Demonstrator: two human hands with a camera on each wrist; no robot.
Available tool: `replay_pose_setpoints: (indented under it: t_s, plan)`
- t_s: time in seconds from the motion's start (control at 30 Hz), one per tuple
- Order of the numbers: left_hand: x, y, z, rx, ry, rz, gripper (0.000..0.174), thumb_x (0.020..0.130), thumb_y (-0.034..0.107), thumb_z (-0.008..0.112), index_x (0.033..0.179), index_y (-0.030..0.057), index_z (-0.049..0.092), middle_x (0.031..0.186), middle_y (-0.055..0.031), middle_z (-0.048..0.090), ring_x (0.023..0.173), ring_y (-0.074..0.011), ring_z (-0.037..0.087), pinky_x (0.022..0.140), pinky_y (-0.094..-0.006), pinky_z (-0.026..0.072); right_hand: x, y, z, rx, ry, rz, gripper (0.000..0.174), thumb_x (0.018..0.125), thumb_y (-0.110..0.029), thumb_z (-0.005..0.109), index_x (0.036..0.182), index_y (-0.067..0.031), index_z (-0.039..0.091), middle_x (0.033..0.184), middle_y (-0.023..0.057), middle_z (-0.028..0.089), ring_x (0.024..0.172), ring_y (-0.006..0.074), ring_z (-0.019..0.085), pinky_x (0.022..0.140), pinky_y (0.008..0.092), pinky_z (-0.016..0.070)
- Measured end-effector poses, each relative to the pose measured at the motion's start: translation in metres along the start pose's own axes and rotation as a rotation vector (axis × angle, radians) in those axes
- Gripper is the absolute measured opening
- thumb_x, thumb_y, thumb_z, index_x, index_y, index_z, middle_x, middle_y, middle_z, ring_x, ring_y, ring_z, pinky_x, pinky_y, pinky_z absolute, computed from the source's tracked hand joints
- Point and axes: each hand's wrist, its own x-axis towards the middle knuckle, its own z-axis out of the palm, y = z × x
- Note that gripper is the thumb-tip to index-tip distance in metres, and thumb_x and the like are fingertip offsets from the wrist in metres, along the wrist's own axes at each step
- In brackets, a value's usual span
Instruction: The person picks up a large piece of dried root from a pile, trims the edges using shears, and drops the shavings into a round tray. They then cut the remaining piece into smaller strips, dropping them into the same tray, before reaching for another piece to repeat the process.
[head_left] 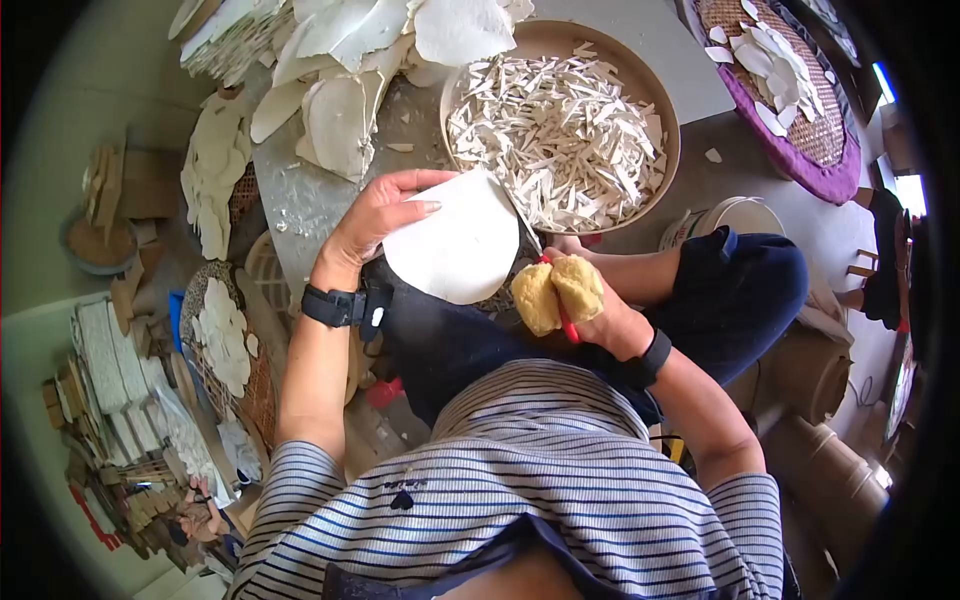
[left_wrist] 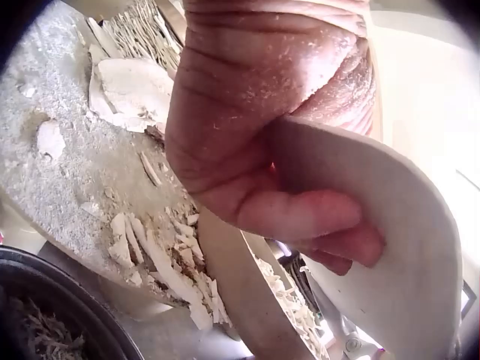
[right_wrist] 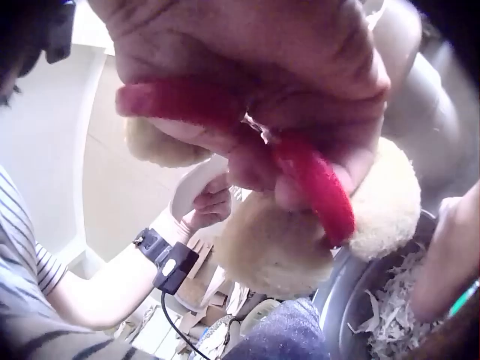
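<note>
My left hand [head_left: 385, 215] holds a thin white sheet with a rounded edge [head_left: 455, 245], thumb on top and fingers beneath. In the left wrist view the curled fingers pinch the sheet [left_wrist: 397, 232]. My right hand [head_left: 612, 325] grips scissors with red handles [right_wrist: 315, 184]. Thick yellow foam padding [head_left: 556, 292] is wrapped around the handles. The blades lie along the sheet's right edge, beside the bowl. Right behind them stands a wide round bowl [head_left: 672, 150], full of cut white strips [head_left: 560, 130].
White sheets [head_left: 340, 120] are piled on the grey table [head_left: 690, 70] at the back left. A woven tray with purple trim [head_left: 845, 180] holds more pieces at the right. Below it stands a white bucket [head_left: 745, 215]. More sheets [head_left: 222, 335] lie on a basket at left.
</note>
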Motion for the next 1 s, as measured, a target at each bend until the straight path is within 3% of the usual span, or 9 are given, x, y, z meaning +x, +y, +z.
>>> replay_pose_setpoints:
  t_s: [0.47,0.53,0.6,0.63,0.7,0.77,0.8,0.9,1.0]
  plan:
    - [0.005,0.085,0.002,0.513,-0.418,-0.328,0.059,0.078,0.009,0.059,0.133,0.0086,0.040,0.094,-0.0101,0.066,0.083,-0.0117,0.064,0.073,-0.0237,0.0507,-0.023,-0.022,-0.019,0.129,0.030,0.062,0.030,0.067,-0.022,0.069,0.085,-0.0055,0.050,0.070,0.0116,0.053,0.070,0.0334,0.056,0.061,0.0377,0.0462]
    - [0.043,0.083,-0.001,0.824,-0.527,0.027,0.046,0.079,0.011,0.060,0.124,0.0074,0.052,0.095,-0.0087,0.066,0.088,-0.0131,0.063,0.079,-0.0260,0.0505,-0.030,-0.039,-0.010,0.761,0.055,0.336,0.021,0.087,-0.026,0.049,0.086,-0.0046,0.052,0.071,0.0033,0.051,0.065,0.0173,0.053,0.058,0.0277,0.0451]
    - [0.068,0.118,0.045,0.828,-0.262,-0.091,0.040,0.085,0.017,0.059,0.123,0.0058,0.053,0.111,-0.0100,0.061,0.099,-0.0148,0.059,0.086,-0.0279,0.0483,-0.033,-0.079,-0.012,1.075,0.022,0.433,0.020,0.094,-0.022,0.048,0.089,-0.0029,0.054,0.074,-0.0006,0.054,0.065,0.0108,0.055,0.058,0.0243,0.0460]
    - [0.079,0.125,0.069,0.304,-0.372,0.226,0.045,0.088,0.018,0.056,0.130,0.0043,0.045,0.120,-0.0114,0.056,0.103,-0.0158,0.057,0.090,-0.0297,0.0473,-0.039,-0.068,-0.016,0.363,-0.089,0.035,0.010,0.087,-0.013,0.057,0.090,-0.0039,0.054,0.074,0.0015,0.058,0.065,0.0145,0.059,0.058,0.0255,0.0477]
    - [0.086,0.149,0.110,-0.079,-0.565,0.473,0.048,0.091,0.017,0.052,0.134,0.0020,0.037,0.123,-0.0123,0.054,0.107,-0.0204,0.056,0.099,-0.0327,0.0411,-0.035,-0.076,-0.019,0.116,-0.133,-0.139,0.015,0.078,-0.008,0.063,0.090,-0.0053,0.055,0.072,0.0031,0.059,0.063,0.0180,0.061,0.058,0.0267,0.0486]
    - [0.088,0.142,0.122,0.098,-0.462,0.499,0.037,0.087,0.014,0.058,0.121,0.0002,0.051,0.107,-0.0135,0.061,0.097,-0.0183,0.060,0.086,-0.0266,0.0480,-0.032,-0.087,-0.021,0.150,-0.137,-0.146,0.014,0.077,-0.008,0.063,0.089,-0.0066,0.055,0.069,0.0051,0.059,0.061,0.0209,0.061,0.056,0.0291,0.0485]
    - [0.099,0.128,0.112,0.628,-0.332,0.645,0.044,0.084,0.021,0.063,0.120,-0.0016,0.051,0.106,-0.0155,0.062,0.100,-0.0209,0.060,0.085,-0.0294,0.0477,-0.031,-0.090,-0.024,0.132,-0.134,-0.150,0.013,0.078,-0.009,0.061,0.089,-0.0065,0.055,0.069,0.0064,0.059,0.061,0.0225,0.061,0.056,0.0304,0.0483]
    - [0.080,0.074,0.095,1.403,-0.023,0.204,0.074,0.069,0.053,0.068,0.117,-0.0002,0.053,0.102,-0.0225,0.061,0.096,-0.0338,0.060,0.082,-0.0395,0.0482,-0.032,-0.081,-0.019,0.221,-0.069,-0.148,0.012,0.080,-0.015,0.058,0.088,-0.0061,0.054,0.069,0.0097,0.058,0.059,0.0266,0.061,0.055,0.0338,0.0473]
    - [0.074,0.029,0.094,1.739,0.104,0.085,0.080,0.063,0.044,0.072,0.125,0.0032,0.043,0.098,-0.0222,0.060,0.086,-0.0374,0.061,0.076,-0.0426,0.0496,-0.028,-0.084,-0.018,0.183,-0.081,-0.174,0.015,0.081,-0.020,0.055,0.087,-0.0082,0.049,0.069,0.0146,0.053,0.066,0.0343,0.059,0.058,0.0389,0.0460]
